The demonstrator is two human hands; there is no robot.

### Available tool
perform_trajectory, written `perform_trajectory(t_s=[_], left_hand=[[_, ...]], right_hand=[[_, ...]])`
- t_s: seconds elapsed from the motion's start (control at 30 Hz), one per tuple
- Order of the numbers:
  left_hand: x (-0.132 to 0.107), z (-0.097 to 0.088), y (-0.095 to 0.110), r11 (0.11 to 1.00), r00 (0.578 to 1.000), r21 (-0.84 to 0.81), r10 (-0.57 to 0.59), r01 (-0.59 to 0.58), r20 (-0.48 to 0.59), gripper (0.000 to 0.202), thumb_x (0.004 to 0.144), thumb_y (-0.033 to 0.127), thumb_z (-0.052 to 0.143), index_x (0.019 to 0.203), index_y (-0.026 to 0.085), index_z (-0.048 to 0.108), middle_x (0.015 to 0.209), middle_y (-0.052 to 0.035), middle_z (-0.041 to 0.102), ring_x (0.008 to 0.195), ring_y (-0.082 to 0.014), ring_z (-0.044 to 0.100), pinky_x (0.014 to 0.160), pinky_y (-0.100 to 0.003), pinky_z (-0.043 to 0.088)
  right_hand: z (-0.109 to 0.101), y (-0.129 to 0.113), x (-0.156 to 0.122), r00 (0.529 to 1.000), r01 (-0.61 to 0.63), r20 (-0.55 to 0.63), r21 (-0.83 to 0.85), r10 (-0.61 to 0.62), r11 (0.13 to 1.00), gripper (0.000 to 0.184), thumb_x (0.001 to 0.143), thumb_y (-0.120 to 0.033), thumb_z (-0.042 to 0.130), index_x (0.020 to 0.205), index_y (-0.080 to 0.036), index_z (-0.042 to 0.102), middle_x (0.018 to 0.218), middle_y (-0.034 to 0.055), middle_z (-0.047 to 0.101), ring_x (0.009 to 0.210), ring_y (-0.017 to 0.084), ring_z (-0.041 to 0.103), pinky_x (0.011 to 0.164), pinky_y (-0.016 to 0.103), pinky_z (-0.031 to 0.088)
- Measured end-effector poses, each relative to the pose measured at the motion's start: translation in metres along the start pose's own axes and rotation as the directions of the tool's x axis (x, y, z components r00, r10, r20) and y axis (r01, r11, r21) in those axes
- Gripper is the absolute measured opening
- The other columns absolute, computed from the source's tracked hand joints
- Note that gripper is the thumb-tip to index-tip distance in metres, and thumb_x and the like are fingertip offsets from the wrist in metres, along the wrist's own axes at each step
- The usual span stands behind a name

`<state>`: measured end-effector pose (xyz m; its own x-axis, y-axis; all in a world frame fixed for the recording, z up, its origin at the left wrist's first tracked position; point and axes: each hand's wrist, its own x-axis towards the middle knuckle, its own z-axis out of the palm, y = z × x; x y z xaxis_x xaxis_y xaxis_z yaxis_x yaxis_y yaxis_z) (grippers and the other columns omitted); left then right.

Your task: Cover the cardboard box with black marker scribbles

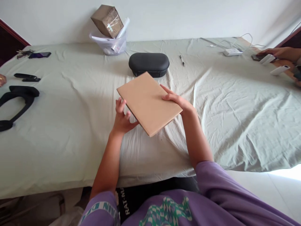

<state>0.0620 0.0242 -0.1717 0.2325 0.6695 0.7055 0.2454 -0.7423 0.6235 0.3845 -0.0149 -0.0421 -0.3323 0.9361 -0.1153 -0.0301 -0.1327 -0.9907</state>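
Note:
A flat tan notebook (148,103) is held just above the pale green cloth of the table (70,125), tilted and turned at an angle. My left hand (122,117) grips its left edge, fingers curled up round it. My right hand (179,102) holds the right edge, thumb on top of the cover and the other fingers hidden beneath. Directly behind the notebook lies a black oval case (149,64).
A clear bin (109,45) with a cardboard box and rolled paper stands at the back. A pen (182,60) lies right of the case. Black headset parts (17,102), a phone and keys lie at left. Another person's hands (279,55) rest at far right beside a charger and cable.

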Motion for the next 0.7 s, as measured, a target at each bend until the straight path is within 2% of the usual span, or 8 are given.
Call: perform_trajectory(t_s=[0.07, 0.13, 0.2, 0.27, 0.37, 0.47, 0.57, 0.7], left_hand=[[0.002, 0.003, 0.006, 0.986, 0.996, -0.148, -0.086, 0.082, -0.02, 0.118, 0.055, 0.057, 0.103, 0.155, 0.037, 0.045, 0.173, -0.013, 0.03, 0.17, -0.0414, 0.013, 0.138, -0.064, 0.012], [0.0, 0.009, 0.014, 0.906, 0.972, -0.357, -0.234, 0.228, 0.028, 0.122, 0.064, 0.07, 0.095, 0.164, 0.037, 0.032, 0.174, -0.0154, 0.033, 0.167, -0.0406, 0.027, 0.134, -0.06, 0.029], [-0.006, 0.015, 0.021, 0.802, 0.939, -0.496, -0.328, 0.333, 0.101, 0.118, 0.065, 0.083, 0.086, 0.161, 0.034, 0.039, 0.164, -0.0179, 0.048, 0.157, -0.0409, 0.046, 0.125, -0.055, 0.045], [-0.013, 0.019, 0.026, 0.775, 0.928, -0.515, -0.345, 0.367, 0.142, 0.116, 0.058, 0.089, 0.084, 0.153, 0.03, 0.05, 0.153, -0.0201, 0.059, 0.146, -0.0422, 0.058, 0.114, -0.053, 0.055], [-0.018, 0.02, 0.029, 0.743, 0.914, -0.537, -0.367, 0.4, 0.173, 0.119, 0.044, 0.079, 0.097, 0.144, 0.027, 0.059, 0.144, -0.0195, 0.065, 0.141, -0.0431, 0.062, 0.109, -0.052, 0.059], [-0.019, 0.017, 0.03, 0.722, 0.898, -0.543, -0.402, 0.43, 0.177, 0.112, 0.046, 0.066, 0.102, 0.141, 0.025, 0.06, 0.136, -0.0179, 0.069, 0.134, -0.0418, 0.066, 0.108, -0.051, 0.061], [-0.02, 0.015, 0.031, 0.706, 0.886, -0.551, -0.436, 0.445, 0.157, 0.104, 0.053, 0.062, 0.1, 0.142, 0.026, 0.06, 0.128, -0.0149, 0.073, 0.123, -0.0381, 0.072, 0.103, -0.049, 0.063], [-0.023, 0.013, 0.035, 0.691, 0.884, -0.573, -0.446, 0.441, 0.141, 0.1, 0.056, 0.075, 0.091, 0.14, 0.028, 0.065, 0.118, -0.0105, 0.076, 0.113, -0.0376, 0.075, 0.098, -0.051, 0.066]], right_hand=[[0.001, -0.002, 0.0, 0.997, 0.073, -0.017, 0.043, -0.072, 0.996, 0.12, 0.076, -0.049, 0.075, 0.175, -0.029, 0.01, 0.169, 0.0089, 0.047, 0.146, 0.037, 0.056, 0.13, 0.065, 0.037], [0.001, -0.001, 0.003, 0.969, 0.236, 0.052, 0.065, -0.24, 0.97, 0.134, 0.068, -0.047, 0.082, 0.175, -0.033, 0.001, 0.18, 0.0055, 0.027, 0.159, 0.037, 0.04, 0.133, 0.061, 0.032], [0.0, 0.005, 0.009, 0.913, 0.378, 0.15, 0.043, -0.38, 0.925, 0.149, 0.062, -0.048, 0.089, 0.174, -0.033, -0.007, 0.184, 0.0057, 0.011, 0.166, 0.037, 0.025, 0.136, 0.058, 0.025], [-0.001, 0.011, 0.015, 0.866, 0.446, 0.252, -0.004, -0.431, 0.895, 0.156, 0.059, -0.051, 0.092, 0.173, -0.034, -0.012, 0.185, 0.007, 0.005, 0.169, 0.036, 0.014, 0.137, 0.057, 0.017], [-0.003, 0.016, 0.02, 0.834, 0.483, 0.348, -0.09, -0.427, 0.871, 0.154, 0.062, -0.052, 0.092, 0.173, -0.036, -0.013, 0.185, 0.0056, 0.0, 0.171, 0.036, 0.003, 0.137, 0.059, 0.012], [-0.004, 0.015, 0.02, 0.827, 0.515, 0.365, -0.187, -0.427, 0.837, 0.153, 0.06, -0.049, 0.094, 0.173, -0.04, -0.009, 0.185, 0.0017, -0.009, 0.171, 0.036, -0.009, 0.137, 0.061, 0.009], [-0.004, 0.015, 0.019, 0.831, 0.499, 0.374, -0.169, -0.413, 0.85, 0.151, 0.06, -0.05, 0.094, 0.173, -0.041, -0.005, 0.185, 0.0006, -0.006, 0.171, 0.035, -0.008, 0.137, 0.06, 0.014], [-0.004, 0.021, 0.022, 0.827, 0.451, 0.365, 0.026, -0.428, 0.892, 0.154, 0.056, -0.062, 0.092, 0.174, -0.039, -0.004, 0.185, 0.0045, 0.01, 0.17, 0.037, 0.015, 0.135, 0.058, 0.022]])
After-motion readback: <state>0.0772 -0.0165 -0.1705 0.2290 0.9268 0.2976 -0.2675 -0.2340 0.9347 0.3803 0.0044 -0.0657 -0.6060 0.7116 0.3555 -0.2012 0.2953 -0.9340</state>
